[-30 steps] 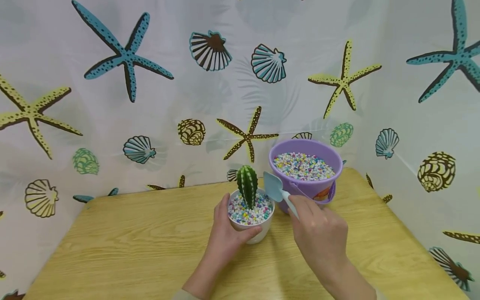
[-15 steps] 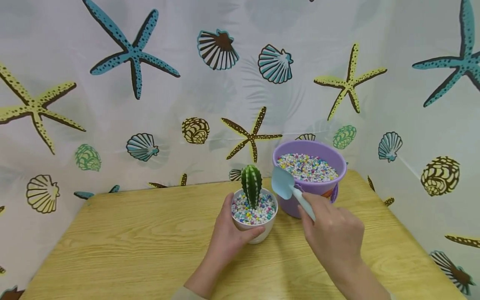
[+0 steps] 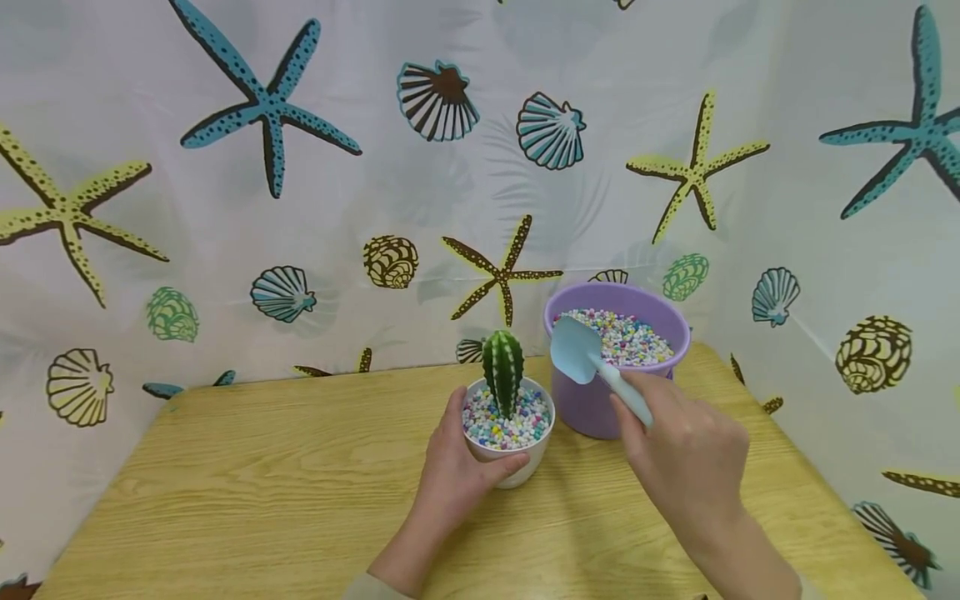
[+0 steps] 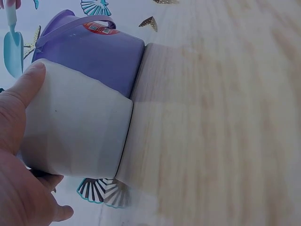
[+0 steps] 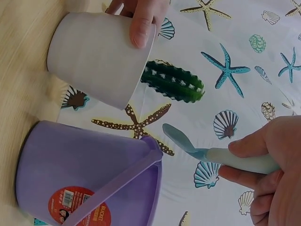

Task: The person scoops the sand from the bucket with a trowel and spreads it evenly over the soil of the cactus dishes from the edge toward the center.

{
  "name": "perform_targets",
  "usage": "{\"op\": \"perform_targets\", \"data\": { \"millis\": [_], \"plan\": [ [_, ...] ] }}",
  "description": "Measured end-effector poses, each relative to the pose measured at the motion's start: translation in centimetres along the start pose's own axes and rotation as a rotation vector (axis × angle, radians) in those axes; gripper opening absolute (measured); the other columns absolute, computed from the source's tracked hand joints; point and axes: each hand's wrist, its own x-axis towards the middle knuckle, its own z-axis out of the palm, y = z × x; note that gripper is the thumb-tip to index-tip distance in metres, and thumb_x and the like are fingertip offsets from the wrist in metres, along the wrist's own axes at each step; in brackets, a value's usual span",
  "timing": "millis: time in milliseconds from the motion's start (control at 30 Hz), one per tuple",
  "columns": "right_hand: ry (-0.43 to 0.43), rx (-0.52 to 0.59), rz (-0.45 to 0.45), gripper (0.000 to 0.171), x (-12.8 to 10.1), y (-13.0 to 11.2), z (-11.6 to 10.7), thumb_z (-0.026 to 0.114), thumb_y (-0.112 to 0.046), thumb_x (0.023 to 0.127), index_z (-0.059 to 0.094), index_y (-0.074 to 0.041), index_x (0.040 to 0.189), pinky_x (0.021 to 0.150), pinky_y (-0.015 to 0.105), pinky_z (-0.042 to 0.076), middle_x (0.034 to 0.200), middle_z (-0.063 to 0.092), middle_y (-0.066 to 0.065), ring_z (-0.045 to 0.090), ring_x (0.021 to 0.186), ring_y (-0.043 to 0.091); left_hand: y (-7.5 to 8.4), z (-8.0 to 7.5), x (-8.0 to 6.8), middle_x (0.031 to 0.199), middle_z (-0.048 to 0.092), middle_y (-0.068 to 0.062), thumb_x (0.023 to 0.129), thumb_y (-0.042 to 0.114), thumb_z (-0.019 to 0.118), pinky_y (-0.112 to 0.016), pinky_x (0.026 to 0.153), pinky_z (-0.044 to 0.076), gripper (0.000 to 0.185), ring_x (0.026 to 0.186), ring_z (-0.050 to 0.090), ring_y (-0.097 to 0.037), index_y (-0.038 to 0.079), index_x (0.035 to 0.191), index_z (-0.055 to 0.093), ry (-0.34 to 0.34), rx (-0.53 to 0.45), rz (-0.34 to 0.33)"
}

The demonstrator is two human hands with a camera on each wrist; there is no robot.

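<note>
The right hand [image 3: 686, 462], pinching the blue trowel [image 3: 596, 367], had swung it from the cactus pot [image 3: 510, 433] to over the pebble-filled purple bucket [image 3: 600, 408]; the left hand [image 3: 457, 475] still gripped the pot, centre-table.

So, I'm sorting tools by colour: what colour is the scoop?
Light blue, blade and handle alike; the scoop shows best in the head view.

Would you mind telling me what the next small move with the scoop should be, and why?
Probably dip the blue scoop into the pebbles in the purple bucket: the right hand holds it, apparently empty, at the rim, while the left hand grips the white pot.
</note>
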Motion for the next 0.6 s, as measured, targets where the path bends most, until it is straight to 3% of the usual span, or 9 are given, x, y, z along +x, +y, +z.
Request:
{"op": "perform_targets", "data": {
  "millis": [167,433,600],
  "plan": [
    [-0.006,-0.007,0.012,0.037,0.5,0.7,-0.3,0.095,-0.018,0.082,0.083,-0.009,0.116,0.036,0.034,0.03,0.092,0.083,0.01,0.062,0.046,0.029,0.0,0.0,0.0,0.166,0.047,-0.022,0.076,0.045,0.104,-0.066,0.122,0.04,0.13,0.152,0.045,-0.046,0.008,0.173,0.026,0.004,0.016,-0.001],
    [-0.014,-0.006,0.065,0.037,1.0,2.6,-0.3,0.095,-0.018,0.081,0.084,-0.008,0.115,0.041,0.028,0.017,0.085,0.082,0.01,0.037,0.042,0.013,-0.1,0.0,0.1,0.165,0.047,-0.022,0.076,0.045,0.104,-0.065,0.122,0.04,0.129,0.151,0.045,-0.045,0.007,0.172,0.027,0.013,0.037,0.012],
    [-0.026,-0.024,0.104,0.029,1.3,3.9,-0.3,0.092,-0.019,0.087,0.084,-0.007,0.113,0.04,0.03,0.017,0.086,0.081,0.012,0.037,0.043,0.014,-0.2,0.0,0.1,0.166,0.046,-0.021,0.076,0.047,0.104,-0.066,0.123,0.039,0.13,0.152,0.044,-0.046,0.008,0.173,0.027,0.01,0.04,0.011]
  ]
}}
